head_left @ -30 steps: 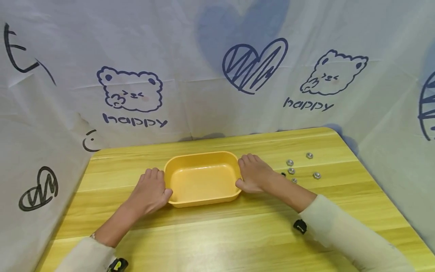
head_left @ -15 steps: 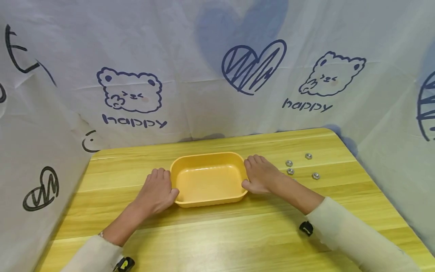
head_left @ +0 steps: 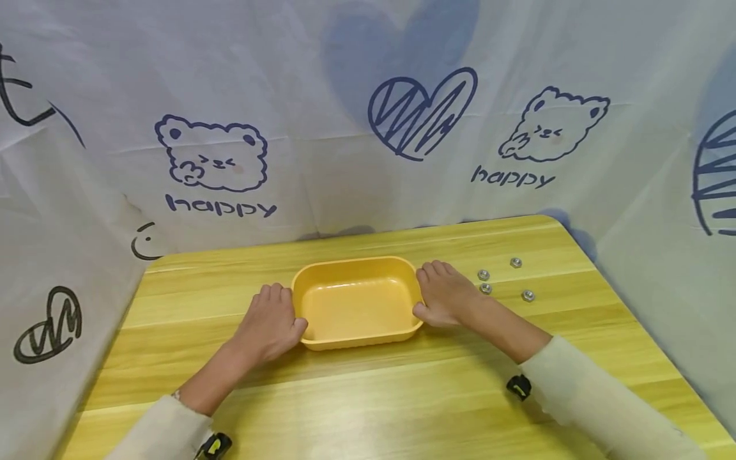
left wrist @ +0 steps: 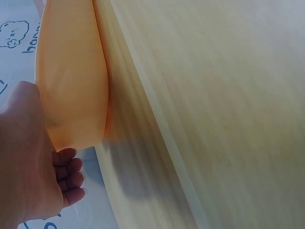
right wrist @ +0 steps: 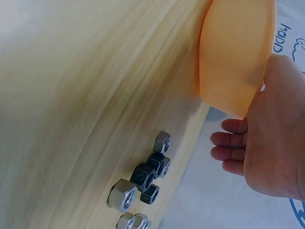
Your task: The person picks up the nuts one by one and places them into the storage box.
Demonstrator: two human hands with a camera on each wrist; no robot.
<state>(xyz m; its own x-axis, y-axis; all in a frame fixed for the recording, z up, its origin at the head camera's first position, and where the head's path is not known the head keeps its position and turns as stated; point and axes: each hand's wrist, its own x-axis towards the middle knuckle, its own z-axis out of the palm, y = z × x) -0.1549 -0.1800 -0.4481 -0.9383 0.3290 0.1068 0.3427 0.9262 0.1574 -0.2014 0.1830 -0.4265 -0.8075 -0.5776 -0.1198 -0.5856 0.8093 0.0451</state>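
I see my left hand [head_left: 269, 322] and right hand [head_left: 445, 295] grasping the short ends of the empty yellow tray [head_left: 358, 265], fingers curled over its rim. The tray has slid slightly rightward toward the metal nuts [head_left: 484, 275] and now sits mid-table [head_left: 368, 396], nearly settled.
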